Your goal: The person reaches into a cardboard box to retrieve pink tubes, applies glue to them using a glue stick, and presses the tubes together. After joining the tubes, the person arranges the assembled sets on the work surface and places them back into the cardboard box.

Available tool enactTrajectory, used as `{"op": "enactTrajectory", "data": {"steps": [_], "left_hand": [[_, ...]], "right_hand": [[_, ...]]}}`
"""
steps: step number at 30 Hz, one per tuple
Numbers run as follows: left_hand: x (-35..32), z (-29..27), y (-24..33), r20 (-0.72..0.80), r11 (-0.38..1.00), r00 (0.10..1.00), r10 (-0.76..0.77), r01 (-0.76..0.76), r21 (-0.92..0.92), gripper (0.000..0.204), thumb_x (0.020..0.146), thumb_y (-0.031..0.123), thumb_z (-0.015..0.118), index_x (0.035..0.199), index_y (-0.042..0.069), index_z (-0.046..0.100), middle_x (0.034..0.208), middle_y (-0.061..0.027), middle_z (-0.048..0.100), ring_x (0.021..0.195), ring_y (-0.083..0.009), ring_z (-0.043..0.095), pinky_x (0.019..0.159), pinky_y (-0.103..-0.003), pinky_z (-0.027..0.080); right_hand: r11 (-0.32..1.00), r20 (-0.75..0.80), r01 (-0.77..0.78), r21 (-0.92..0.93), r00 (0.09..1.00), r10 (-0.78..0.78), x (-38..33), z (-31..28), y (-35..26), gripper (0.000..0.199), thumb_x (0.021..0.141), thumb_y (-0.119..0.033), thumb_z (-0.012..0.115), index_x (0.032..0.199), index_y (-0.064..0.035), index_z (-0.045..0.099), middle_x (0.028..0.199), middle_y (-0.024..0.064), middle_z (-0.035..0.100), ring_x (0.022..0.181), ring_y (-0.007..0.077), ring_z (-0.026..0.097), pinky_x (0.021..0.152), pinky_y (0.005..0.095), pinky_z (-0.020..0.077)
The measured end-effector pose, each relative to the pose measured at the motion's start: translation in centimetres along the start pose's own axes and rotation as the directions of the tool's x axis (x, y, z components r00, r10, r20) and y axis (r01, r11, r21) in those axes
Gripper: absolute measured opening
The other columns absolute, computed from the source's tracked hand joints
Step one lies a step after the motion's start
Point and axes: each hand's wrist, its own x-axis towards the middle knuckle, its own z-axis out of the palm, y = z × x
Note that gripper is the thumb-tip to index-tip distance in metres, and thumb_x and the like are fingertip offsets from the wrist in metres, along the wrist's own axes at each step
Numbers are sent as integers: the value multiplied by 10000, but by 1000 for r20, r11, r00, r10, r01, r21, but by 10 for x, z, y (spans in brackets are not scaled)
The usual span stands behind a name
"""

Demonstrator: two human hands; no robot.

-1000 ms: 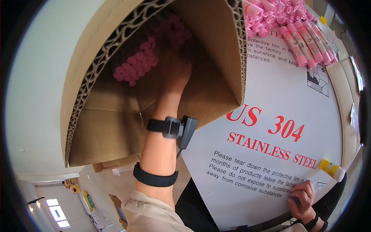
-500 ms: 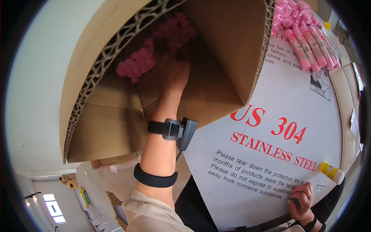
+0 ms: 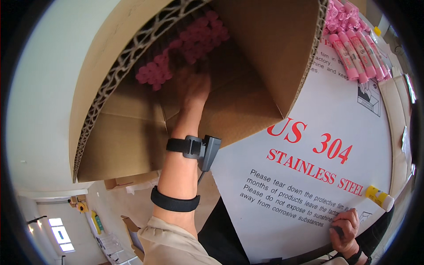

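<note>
Brown corrugated cardboard box (image 3: 274, 44): matt faces, rough fluted edge. Pink cylindrical plastic tubes (image 3: 343, 57): smooth, mildly glossy. Flat white film-like surface (image 3: 265, 236): smooth, low sheen. Black fabric forearm strap (image 3: 176, 201): matt. Beige cloth sleeve (image 3: 172, 247): matt, creased.

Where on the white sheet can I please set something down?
The white sheet looks free between the cardboard box, the right hand and the yellow tube. Its far end is crowded with pink tubes.
</note>
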Motion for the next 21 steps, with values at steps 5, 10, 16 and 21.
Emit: {"op": "enactTrajectory", "data": {"steps": [5, 10, 16, 21], "left_hand": [[-9, -3, -26, 136, 942, 963, -232, 257, -217, 680, 861, 307, 576, 1391, -25, 310, 1434, -272, 285, 1364, -382, 221, 1131, -399, 165], [-1, -7, -30, 6, 981, 985, -172, 171, 91, 737, 837, 346, 610, 1394, -27, 304, 1452, -262, 261, 1376, -368, 204, 1132, -392, 161], [3, -15, -46, 106, 917, 994, -24, -21, 398, 735, 817, 332, 603, 1384, -28, 303, 1445, -285, 242, 1358, -406, 210, 1116, -481, 183], [14, -21, -81, 6, 811, 999, 39, -35, 584, 784, 809, 416, 604, 1420, 51, 276, 1452, -226, 255, 1351, -363, 243, 1107, -499, 186]], "right_hand": [[1000, -13, 6, -7, 1000, -6, 1, 0, -2, 192, 588, -99, 605, 762, -59, 533, 812, 96, 534, 699, 261, 463, 646, 376, 384], [1000, -5, -2, -14, 1000, 2, 0, 1, -1, 196, 584, -84, 603, 765, -62, 530, 815, 96, 530, 703, 263, 463, 649, 377, 381], [999, 1, -30, -31, 1000, 30, -3, -1, -1, 209, 578, -70, 601, 773, -63, 526, 816, 96, 527, 708, 268, 463, 656, 385, 383], [1000, 0, -4, -12, 1000, 4, -1, -1, 0, 216, 573, -71, 604, 773, -62, 524, 820, 97, 532, 706, 270, 462, 655, 386, 382]]}}
